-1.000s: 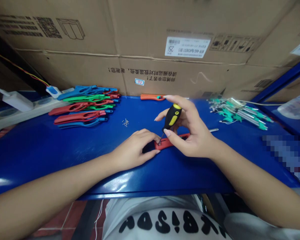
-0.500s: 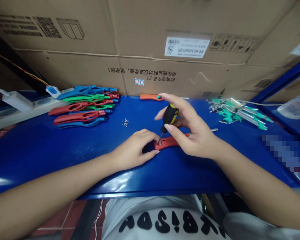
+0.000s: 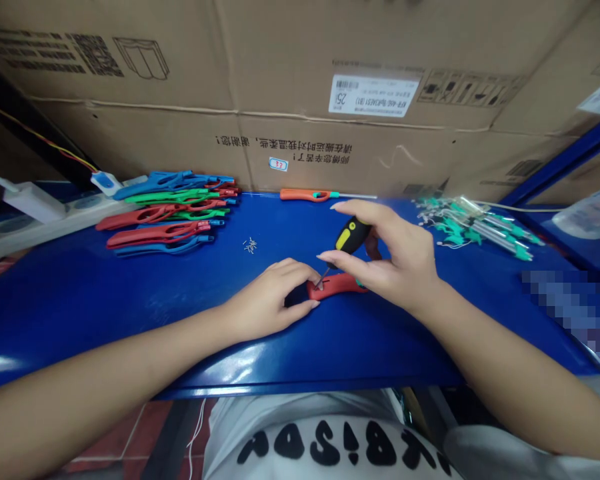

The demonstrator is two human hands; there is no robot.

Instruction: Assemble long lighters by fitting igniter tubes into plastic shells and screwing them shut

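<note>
A red stick lighter [image 3: 341,285] lies on the blue table, with a bit of green showing near its right part. My left hand [image 3: 275,300] pinches its left end between thumb and fingers. In my right hand [image 3: 397,257] is a screwdriver [image 3: 353,233] with a black and yellow handle, tilted to the right. Its thin tip points down at the lighter's left end, beside my left fingertips; whether it sits in a screw cannot be made out. My right thumb and index finger stand somewhat apart around the handle, and the palm hides the lighter's far end.
Several small screws [image 3: 251,246] lie loose left of centre. A pile of red, green and blue lighter casings [image 3: 165,213] is at the left, by a power strip [image 3: 75,220]. An orange lighter [image 3: 305,195] lies before the cardboard box [image 3: 290,80]. Green-ended metal rods [image 3: 485,227] lie right.
The screwdriver handle has tipped from nearly upright to the right. My right hand has shifted right and its fingers have loosened, uncovering the orange lighter's rod. My left hand has stayed put.
</note>
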